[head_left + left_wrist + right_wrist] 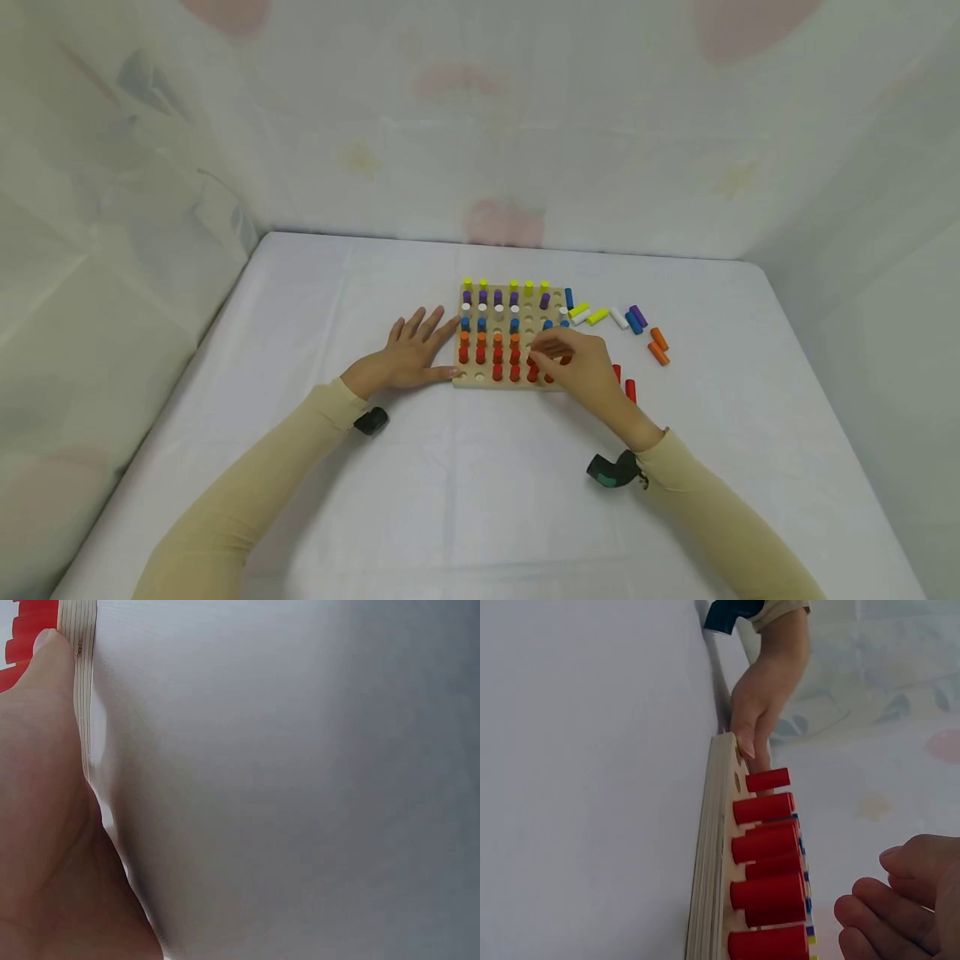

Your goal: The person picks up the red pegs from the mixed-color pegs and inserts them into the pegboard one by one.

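A wooden pegboard stands on the table with rows of coloured pegs upright in it: yellow, purple, white, blue, orange and red. My left hand lies flat with fingers spread at the board's left side, its thumb touching the near left corner. Over the board's right part hovers my right hand, thumb and fingers loosely bent. In the right wrist view that right hand shows no peg between thumb and fingers and stands apart from the red pegs. It hides several holes in the head view.
Right of the board lie loose pegs: a yellow peg, a white peg, a purple peg, a blue peg, an orange peg and a red peg, among others. A white cloth covers the table; fabric walls surround it.
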A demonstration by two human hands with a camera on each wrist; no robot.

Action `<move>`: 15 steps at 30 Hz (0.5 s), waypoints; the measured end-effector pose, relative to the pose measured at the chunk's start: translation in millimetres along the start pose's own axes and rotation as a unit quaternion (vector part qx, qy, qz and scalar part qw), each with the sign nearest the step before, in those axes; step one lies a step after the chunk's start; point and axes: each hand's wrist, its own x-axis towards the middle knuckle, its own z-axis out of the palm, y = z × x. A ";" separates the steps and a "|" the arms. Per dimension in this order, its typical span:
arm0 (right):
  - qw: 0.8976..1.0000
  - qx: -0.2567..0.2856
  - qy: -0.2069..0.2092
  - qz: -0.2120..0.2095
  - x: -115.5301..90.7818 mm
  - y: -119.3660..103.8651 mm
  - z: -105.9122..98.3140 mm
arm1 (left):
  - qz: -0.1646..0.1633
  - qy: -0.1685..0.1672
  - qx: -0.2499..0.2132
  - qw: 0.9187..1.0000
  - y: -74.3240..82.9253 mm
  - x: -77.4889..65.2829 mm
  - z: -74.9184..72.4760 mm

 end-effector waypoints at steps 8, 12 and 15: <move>0.999 0.002 0.010 0.047 -4.7 9.1 -22.2 | -0.005 -0.004 0.004 1.000 -1.5 2.2 1.9; 0.997 0.002 0.013 0.079 -9.9 16.3 -33.2 | -0.003 -0.006 0.000 1.000 -1.3 3.0 2.4; 0.994 -0.007 0.012 0.109 -14.9 22.3 -41.1 | -0.003 -0.004 -0.002 1.000 -0.6 2.3 1.8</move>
